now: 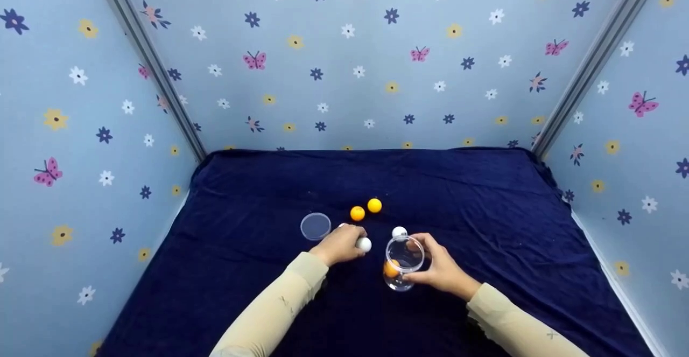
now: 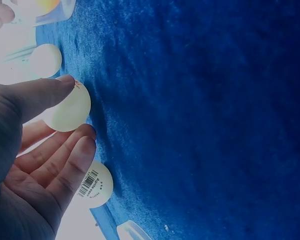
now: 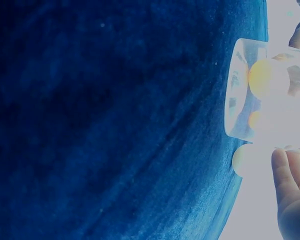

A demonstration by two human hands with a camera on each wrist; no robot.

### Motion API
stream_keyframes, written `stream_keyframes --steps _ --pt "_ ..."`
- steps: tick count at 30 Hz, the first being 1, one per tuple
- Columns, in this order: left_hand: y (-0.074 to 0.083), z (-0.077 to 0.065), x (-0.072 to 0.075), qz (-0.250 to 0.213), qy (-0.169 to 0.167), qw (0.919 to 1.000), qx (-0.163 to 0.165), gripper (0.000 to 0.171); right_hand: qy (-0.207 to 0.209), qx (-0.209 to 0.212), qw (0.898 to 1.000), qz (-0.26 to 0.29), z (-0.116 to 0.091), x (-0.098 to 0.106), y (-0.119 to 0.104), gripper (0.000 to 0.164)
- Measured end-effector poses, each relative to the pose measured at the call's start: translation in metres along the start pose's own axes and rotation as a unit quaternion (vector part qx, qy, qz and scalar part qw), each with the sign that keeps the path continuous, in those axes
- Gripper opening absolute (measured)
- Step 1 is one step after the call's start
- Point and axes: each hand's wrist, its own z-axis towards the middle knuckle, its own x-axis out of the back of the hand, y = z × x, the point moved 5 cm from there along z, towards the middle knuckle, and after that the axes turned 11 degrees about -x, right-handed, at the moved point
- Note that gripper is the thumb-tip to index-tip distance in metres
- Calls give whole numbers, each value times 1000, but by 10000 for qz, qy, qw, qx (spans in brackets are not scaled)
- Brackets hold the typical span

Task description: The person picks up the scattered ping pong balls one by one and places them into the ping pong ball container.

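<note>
My left hand (image 1: 340, 244) has its thumb and fingertips around a white ping-pong ball (image 1: 364, 244), close over the cloth. In the left wrist view, a second white ball (image 2: 101, 186) with printed lettering and a barcode lies just beyond those fingers; the hand mostly hides it in the head view. My right hand (image 1: 444, 265) grips a clear plastic jar (image 1: 405, 284), its open mouth facing up. Inside the jar is an orange ball (image 1: 391, 268). Another white ball (image 1: 399, 232) sits right behind the jar's rim.
Two orange balls (image 1: 357, 213) (image 1: 374, 205) lie farther back on the dark blue cloth (image 1: 258, 184). A round clear lid (image 1: 316, 226) rests left of the left hand. Flower-patterned walls (image 1: 344, 66) enclose the back and both sides.
</note>
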Motion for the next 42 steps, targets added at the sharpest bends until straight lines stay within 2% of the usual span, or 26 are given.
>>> stream_keyframes --steps 4,5,7,9,11,12,14,16,19,29,42 --pt "-8 2 -7 -86 -6 9999 129 33 4 25 10000 45 1 0 -1 79" --pt "-2 2 -2 -166 -36 9998 140 32 5 25 10000 53 1 0 -1 79" --pt "-2 2 -2 -217 9 9997 86 31 -1 22 10000 76 1 0 -1 79" --pt "15 0 14 -371 -37 9993 82 30 -4 5 10000 86 0 0 -1 79" --pt "18 -1 18 -381 -10 9993 -15 29 -6 13 9999 103 0 0 -2 79" --pt "12 0 13 -302 46 9995 -115 29 -3 8 9999 106 0 0 -2 79" --pt "29 -1 31 -403 -38 9992 -40 28 6 37 9999 100 0 0 -2 79" --pt "31 -1 35 -407 -9 9992 -11 27 14 73 9999 104 0 0 -3 79" --pt "55 -1 60 -567 -160 9977 321 26 34 131 9998 121 0 -1 -3 80" --pt "63 0 78 -699 -142 9961 523 26 20 129 9998 125 0 -1 0 82" --pt "67 -1 92 -1036 56 9934 493 28 40 110 9999 32 0 -1 0 83"
